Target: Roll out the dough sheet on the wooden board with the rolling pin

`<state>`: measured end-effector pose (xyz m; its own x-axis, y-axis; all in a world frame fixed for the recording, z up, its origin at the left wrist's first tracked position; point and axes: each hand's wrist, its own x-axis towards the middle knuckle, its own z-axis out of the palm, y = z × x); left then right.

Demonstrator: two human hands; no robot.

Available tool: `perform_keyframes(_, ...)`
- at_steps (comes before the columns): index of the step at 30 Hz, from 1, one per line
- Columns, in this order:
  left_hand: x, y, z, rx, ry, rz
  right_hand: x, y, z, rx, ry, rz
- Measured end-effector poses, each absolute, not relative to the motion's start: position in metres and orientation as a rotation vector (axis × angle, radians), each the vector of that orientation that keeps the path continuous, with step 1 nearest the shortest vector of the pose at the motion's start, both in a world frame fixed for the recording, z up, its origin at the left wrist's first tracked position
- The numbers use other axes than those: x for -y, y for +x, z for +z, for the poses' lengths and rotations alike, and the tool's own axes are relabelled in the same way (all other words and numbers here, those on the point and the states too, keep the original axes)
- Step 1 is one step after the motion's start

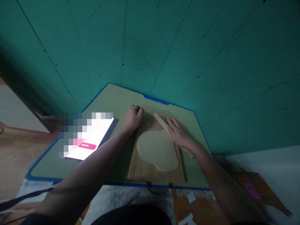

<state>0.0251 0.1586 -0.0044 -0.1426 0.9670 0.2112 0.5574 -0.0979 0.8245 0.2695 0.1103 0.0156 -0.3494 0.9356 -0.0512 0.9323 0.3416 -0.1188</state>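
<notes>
Green wall (150, 47) beyond far edge of blue-rimmed desk (117, 97). Wooden board (142, 173) reaching desk's near edge. Lit tablet (102, 131) toward left edge. Dough sheet (157, 151) flat on board, inside right edge. Rolling pin (160, 121) slanted beside dough, crossing board's right edge. Right hand (180, 133): flat on pin, fingers extended. Left hand (133, 118): curled at board's far left corner; cannot tell if grasping.

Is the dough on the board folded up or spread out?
Spread out: the dough lies as one thin, flat, uneven sheet on the wooden board, with no fold showing.
</notes>
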Motion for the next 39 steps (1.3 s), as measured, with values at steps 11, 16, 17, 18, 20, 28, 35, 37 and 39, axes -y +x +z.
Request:
perform_keyframes(11,-0.159,0.023,-0.005,-1.708,1.680,1.140,-0.121,0.269,0.020,2.560,-1.911,0.169)
perform_keyframes(16,-0.160,0.022,-0.006,-1.706,1.698,1.144,-0.119,0.266,0.015,2.575,-1.782,0.156)
perform_keyframes(17,-0.160,0.022,-0.007,-1.708,1.702,1.141,-0.119,0.266,0.016,2.572,-1.804,0.157)
perform_keyframes(18,-0.160,0.022,-0.007,-1.710,1.705,1.137,-0.120,0.266,0.017,2.561,-1.858,0.159)
perform_keyframes(20,-0.160,0.022,-0.008,-1.717,1.708,1.132,-0.122,0.267,0.020,2.533,-1.989,0.165)
perform_keyframes(28,-0.160,0.022,-0.008,-1.718,1.725,1.127,-0.129,0.274,0.018,2.502,-1.960,0.160)
perform_keyframes(35,-0.161,0.023,-0.008,-1.721,1.726,1.124,-0.132,0.274,0.013,2.530,-1.932,0.127)
perform_keyframes(37,-0.160,0.023,-0.008,-1.721,1.727,1.122,-0.134,0.277,0.012,2.514,-1.955,0.129)
perform_keyframes(39,-0.160,0.023,-0.008,-1.721,1.726,1.119,-0.137,0.282,0.010,2.471,-2.030,0.130)
